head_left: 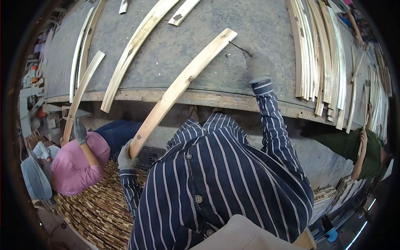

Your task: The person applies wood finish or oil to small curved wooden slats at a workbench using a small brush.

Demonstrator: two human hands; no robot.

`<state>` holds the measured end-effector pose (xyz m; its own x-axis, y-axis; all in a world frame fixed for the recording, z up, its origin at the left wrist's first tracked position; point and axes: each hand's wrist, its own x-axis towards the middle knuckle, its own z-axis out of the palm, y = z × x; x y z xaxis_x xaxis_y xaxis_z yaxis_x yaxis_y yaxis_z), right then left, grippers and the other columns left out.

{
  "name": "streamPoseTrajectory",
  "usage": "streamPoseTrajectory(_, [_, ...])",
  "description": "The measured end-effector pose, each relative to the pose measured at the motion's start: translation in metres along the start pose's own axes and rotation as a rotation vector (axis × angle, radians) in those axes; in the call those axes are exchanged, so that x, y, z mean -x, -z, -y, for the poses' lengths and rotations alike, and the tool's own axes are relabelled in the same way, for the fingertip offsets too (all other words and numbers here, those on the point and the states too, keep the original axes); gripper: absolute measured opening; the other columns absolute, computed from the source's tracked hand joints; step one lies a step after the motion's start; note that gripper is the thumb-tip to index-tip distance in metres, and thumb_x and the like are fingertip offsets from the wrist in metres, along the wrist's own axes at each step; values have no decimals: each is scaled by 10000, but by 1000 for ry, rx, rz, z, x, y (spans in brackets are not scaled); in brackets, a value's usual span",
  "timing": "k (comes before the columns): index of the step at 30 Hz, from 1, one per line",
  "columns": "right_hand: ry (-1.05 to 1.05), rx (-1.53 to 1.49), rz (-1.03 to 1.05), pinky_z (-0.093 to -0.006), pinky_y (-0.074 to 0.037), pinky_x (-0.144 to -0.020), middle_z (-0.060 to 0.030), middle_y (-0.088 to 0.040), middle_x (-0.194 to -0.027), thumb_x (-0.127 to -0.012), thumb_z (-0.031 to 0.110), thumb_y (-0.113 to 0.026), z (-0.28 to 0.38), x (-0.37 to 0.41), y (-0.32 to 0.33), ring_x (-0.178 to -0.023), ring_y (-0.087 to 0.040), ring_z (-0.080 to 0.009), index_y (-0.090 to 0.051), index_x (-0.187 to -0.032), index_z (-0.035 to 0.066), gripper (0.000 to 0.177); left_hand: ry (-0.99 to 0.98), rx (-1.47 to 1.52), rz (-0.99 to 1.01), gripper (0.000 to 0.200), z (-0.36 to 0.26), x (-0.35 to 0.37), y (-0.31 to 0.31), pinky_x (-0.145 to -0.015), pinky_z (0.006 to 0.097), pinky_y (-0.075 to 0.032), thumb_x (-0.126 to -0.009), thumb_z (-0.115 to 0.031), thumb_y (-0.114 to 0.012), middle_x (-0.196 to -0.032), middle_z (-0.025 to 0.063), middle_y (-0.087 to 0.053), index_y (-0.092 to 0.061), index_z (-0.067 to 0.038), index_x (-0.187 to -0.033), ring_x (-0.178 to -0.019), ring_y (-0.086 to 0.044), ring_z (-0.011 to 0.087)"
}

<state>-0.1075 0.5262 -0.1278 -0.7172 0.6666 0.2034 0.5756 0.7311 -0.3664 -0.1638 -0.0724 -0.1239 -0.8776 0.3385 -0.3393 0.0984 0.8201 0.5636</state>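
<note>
My left hand (125, 156), in a grey glove, grips the near end of a long curved wooden slat (179, 86). The slat runs up and to the right across the grey worktable (241, 25). My right hand (257, 64), also gloved, is out on the table beside the slat's far end, closed on a thin dark tool (238, 46) whose tip touches that end. Striped dark blue sleeves cover both my arms.
Several more curved slats (133, 48) lie on the table at the left, and a stack of them (321, 54) at the right. A person in pink (77, 164) at the lower left holds another slat (81, 91). A person in green (358, 146) stands right. Patterned boards (100, 208) are piled below.
</note>
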Motion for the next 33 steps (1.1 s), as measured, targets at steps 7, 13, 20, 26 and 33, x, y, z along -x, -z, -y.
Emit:
streamPoseTrajectory(7, [-32, 124, 96, -433, -502, -651, -78, -665, -816, -877, 313, -605, 25, -12, -63, -772, -653, -299, -708, -1045, 275, 201, -8, -107, -81, 740, 38, 22, -2, -885, 323, -502, -575, 78, -700, -1072, 65, -624, -569, -145, -1269, -998, -616, 237])
streamPoseTrajectory(13, [-63, 192, 126, -431, -515, -660, -68, -664, -885, -897, 317, -572, 26, -10, -84, -791, -661, -297, -688, -1061, 317, 201, 37, -136, -46, 757, 34, 17, -1, -938, 323, -462, -566, 116, -688, -1141, 77, -600, -546, -107, -1276, -1059, -585, 238])
streamPoseTrajectory(20, [74, 365, -21, -424, -513, -648, -38, -646, -916, -873, 291, -580, 26, -3, -92, -777, -654, -300, -691, -970, 253, 152, 108, -167, 40, 767, 25, 11, 8, -1034, 302, -415, -571, 160, -668, -1244, 67, -574, -515, -43, -1295, -1155, -552, 199])
streamPoseTrajectory(26, [38, 227, -76, -409, -509, -643, -34, -641, -906, -864, 246, -562, 30, -2, -87, -762, -654, -285, -688, -952, 243, 154, -62, -54, -81, 796, 43, 9, 2, -898, 344, -499, -526, 84, -694, -1108, 88, -626, -572, -163, -1273, -1020, -608, 277])
streamPoseTrajectory(33, [51, 275, 23, -420, -513, -643, -41, -641, -912, -910, 286, -523, 32, -1, -99, -756, -662, -290, -682, -1011, 261, 189, -60, -75, -74, 801, 34, 11, 6, -895, 346, -499, -530, 87, -689, -1102, 82, -629, -569, -169, -1279, -1005, -612, 275])
